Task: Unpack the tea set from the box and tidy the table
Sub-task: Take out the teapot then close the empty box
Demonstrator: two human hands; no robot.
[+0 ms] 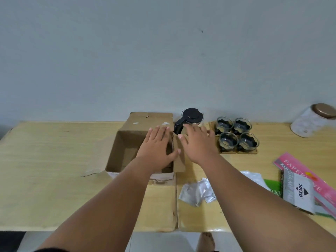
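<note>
Open cardboard box (127,142) sits mid-table on a light wooden table (45,170), flaps folded out; inside looks dark, contents hard to tell. Left hand (157,146) flat, fingers spread, palm down over the box's right side, thumb by the right flap, holding nothing. Right hand (197,144) also spread and empty, palm down just right of the box, in front of the teapot. Teapot (190,119), glass body with black lid and handle, stands upright at the back against the wall, just beside the box's far right corner. Four glass cups (234,135) with dark holders sit in a two-by-two group on a wooden tray (254,152), right of the teapot. Crumpled clear plastic wrap (196,192) lies on the table near the front, right of the box. Pink and green paper packs (300,180) at far right edge. Glass jar (312,120) with brown lid at far right back, looks tilted
</note>
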